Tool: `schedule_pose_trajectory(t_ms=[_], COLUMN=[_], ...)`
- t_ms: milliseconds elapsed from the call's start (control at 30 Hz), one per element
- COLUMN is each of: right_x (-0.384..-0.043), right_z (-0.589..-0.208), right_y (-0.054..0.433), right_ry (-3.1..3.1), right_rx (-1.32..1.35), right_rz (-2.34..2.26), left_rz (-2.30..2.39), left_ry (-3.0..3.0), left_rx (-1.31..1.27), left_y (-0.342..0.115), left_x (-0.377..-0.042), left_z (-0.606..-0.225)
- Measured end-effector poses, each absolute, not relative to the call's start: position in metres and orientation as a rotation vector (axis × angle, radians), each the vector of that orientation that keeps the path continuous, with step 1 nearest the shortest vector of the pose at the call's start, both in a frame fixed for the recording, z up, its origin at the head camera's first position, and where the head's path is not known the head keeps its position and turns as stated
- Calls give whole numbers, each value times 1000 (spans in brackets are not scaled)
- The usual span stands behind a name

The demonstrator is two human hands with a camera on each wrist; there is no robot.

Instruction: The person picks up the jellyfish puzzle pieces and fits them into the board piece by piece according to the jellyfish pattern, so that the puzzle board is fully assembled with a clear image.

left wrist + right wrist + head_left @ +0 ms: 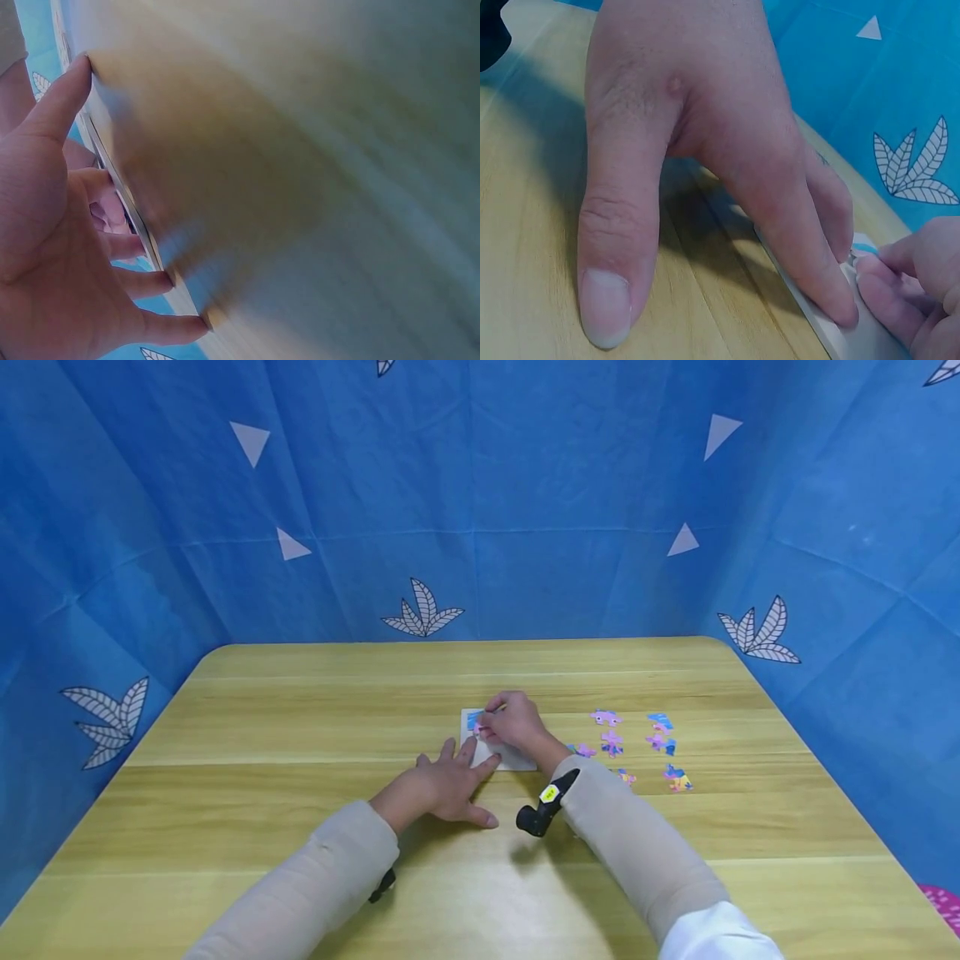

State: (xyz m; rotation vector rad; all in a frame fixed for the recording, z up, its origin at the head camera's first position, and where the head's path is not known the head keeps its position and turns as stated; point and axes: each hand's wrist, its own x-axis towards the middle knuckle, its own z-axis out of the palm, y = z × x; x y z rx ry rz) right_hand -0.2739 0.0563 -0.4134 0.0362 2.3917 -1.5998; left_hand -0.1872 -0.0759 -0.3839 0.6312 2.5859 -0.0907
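Observation:
A small white puzzle board [517,763] lies on the table, with a blue and white jigsaw piece [472,717] in its far left corner. My left hand [452,785] is spread flat, palm down; its index and middle fingertips press the board's left part while the thumb rests on the table in front. Over the board, my right hand [516,723] pinches a pink jigsaw piece [477,729] between thumb and fingers, right beside the corner piece. Most of the pinched piece is hidden by the fingers. In the right wrist view, the right hand [922,292] shows at the right edge.
Several loose jigsaw pieces lie right of the board, among them a pink one with eyes [606,717], a blue and pink one [662,743] and a blue and yellow one [677,777]. The right forearm partly covers others. A blue curtain [472,502] hangs behind the wooden table [300,718].

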Motion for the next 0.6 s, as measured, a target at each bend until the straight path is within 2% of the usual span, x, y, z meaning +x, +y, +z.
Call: schedule_pose_trajectory(t_ms=[600], right_x=[-281], right_z=[-415], right_y=[54], right_ry=[2452], right_rx=[121], right_rz=[-1498], left_rz=[-116], left_ry=[2590], left_rx=[624], left_y=[-75], left_x=[-186], left_z=[-384])
